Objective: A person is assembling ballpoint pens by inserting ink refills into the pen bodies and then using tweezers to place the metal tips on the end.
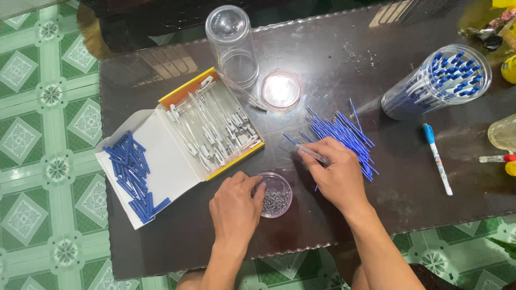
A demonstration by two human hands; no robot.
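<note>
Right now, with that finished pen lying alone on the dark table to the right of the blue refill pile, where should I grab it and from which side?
Take the finished pen around the middle of its white barrel, coming straight down from above. It lies flat, blue cap end away from you, with bare table on both long sides, so thumb and finger can likely pinch across it. Your right hand is the nearer one.

On the table [344,59], an open box [177,153] of pen barrels [215,126] and caps [131,174] lies left, a small dish [275,194] of springs sits in front between both hands, refills [341,134] lie right of it, and a jar of pens [438,80] stands far right.
</note>
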